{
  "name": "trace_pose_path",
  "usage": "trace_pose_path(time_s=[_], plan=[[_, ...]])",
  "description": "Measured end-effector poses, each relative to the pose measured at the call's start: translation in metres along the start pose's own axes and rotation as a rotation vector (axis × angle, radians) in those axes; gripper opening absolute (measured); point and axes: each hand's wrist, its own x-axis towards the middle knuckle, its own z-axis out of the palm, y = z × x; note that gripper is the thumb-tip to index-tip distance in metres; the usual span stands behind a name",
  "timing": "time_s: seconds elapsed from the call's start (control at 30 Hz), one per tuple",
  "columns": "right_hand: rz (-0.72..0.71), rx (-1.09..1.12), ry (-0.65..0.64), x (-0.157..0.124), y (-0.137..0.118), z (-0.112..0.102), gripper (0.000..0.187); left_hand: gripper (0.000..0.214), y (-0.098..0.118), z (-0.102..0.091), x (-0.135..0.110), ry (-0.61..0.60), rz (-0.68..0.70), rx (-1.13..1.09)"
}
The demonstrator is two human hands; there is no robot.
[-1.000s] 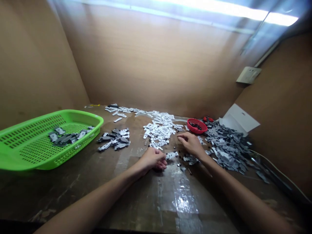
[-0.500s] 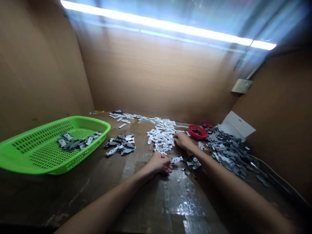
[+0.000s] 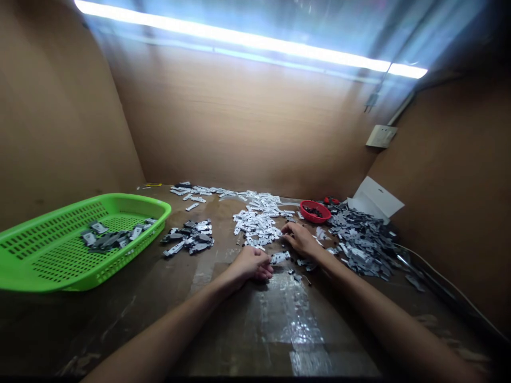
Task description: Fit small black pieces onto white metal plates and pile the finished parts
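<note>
**Close quarters, easy mixing**

A white metal part lies on the bench, just right of the curled left hand. The half-curled right hand touches the white pile; neither hand's grip is clear. A careless forearm sweep could push parts into the grey heap on the right.

Slender bare left forearm, slender bare right forearm — smooth, ungloved left hand, ungloved right hand

The head-worn camera looks forward and down (quite close) at the hands.
</note>
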Motion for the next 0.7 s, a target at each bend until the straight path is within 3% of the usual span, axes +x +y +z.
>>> trace_pose_path(time_s=[0.17, 0.4, 0.47, 0.7], plan=[[0.012, 0.262, 0.147, -0.021, 0.002, -0.012, 0.017, 0.018, 0.003, 0.001, -0.003, 0.009, -0.006, 0.014], [0.405, 0.863, 0.206, -0.031, 0.021, -0.028, 0.037, 0.023, 0.008, 0.003, -0.006, 0.016, -0.028, 0.040], [0.435, 0.857, 0.202, -0.032, 0.018, -0.029, 0.034, 0.024, 0.009, 0.004, -0.006, 0.022, -0.033, 0.045], [0.317, 0.729, 0.144, -0.035, -0.020, -0.033, 0.030, 0.025, 0.007, 0.006, -0.005, 0.048, -0.031, 0.071]])
